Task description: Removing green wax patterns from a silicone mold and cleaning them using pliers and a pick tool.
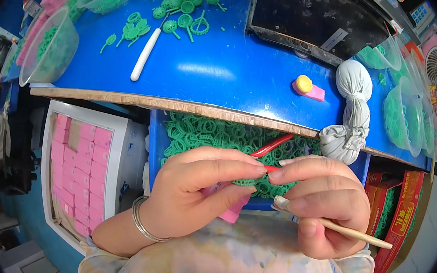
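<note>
My left hand (197, 185), a silver bangle at its wrist, pinches a small green ring-like piece (246, 182) between thumb and fingertips. Under its thumb a pink block (231, 212) shows in part; whether the hand grips it I cannot tell. My right hand (329, 203) is closed round a pale wooden stick (353, 231) with a whitish tip, and its thumb and forefinger come close to the left fingertips. Just beyond them lies a red handle (273, 145); another red bit shows between the hands. Below is an open blue drawer (158, 129) of green ring pieces (197, 131).
On the blue table (198, 80) lie a white-handled tool (146, 55), green pieces (186, 20), a pink block with yellow disc (308, 87) and a knotted grey cloth bundle (352, 108). Clear bowls (50, 50) stand at both sides. Pink blocks fill a box (83, 167) at left.
</note>
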{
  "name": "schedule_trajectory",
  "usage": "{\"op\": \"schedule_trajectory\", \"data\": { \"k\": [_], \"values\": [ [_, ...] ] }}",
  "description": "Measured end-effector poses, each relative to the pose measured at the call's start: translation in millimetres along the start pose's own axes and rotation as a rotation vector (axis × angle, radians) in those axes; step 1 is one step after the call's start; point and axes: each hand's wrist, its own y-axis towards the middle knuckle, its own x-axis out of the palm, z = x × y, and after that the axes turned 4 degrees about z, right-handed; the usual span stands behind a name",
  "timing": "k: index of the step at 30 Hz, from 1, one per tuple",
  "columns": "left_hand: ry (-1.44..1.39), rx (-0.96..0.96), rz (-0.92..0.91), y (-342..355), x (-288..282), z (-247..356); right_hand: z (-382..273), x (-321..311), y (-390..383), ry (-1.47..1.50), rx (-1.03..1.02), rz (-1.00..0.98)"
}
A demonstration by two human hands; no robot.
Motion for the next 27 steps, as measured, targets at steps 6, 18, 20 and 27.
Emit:
{"op": "schedule_trajectory", "data": {
  "k": [6,18,20,27],
  "values": [
    [-0.013,-0.042,0.005,-2,3,4,-2,2,-1,-0.071,0.020,-0.015],
    [0.026,-0.031,0.009,-1,3,4,1,5,-8,0.062,0.156,0.001],
    [0.010,-0.021,0.000,-1,3,3,-1,9,-11,0.208,0.284,0.150],
    [0.035,-0.038,-0.006,-1,3,5,3,7,-13,0.089,0.191,0.127]
  ]
}}
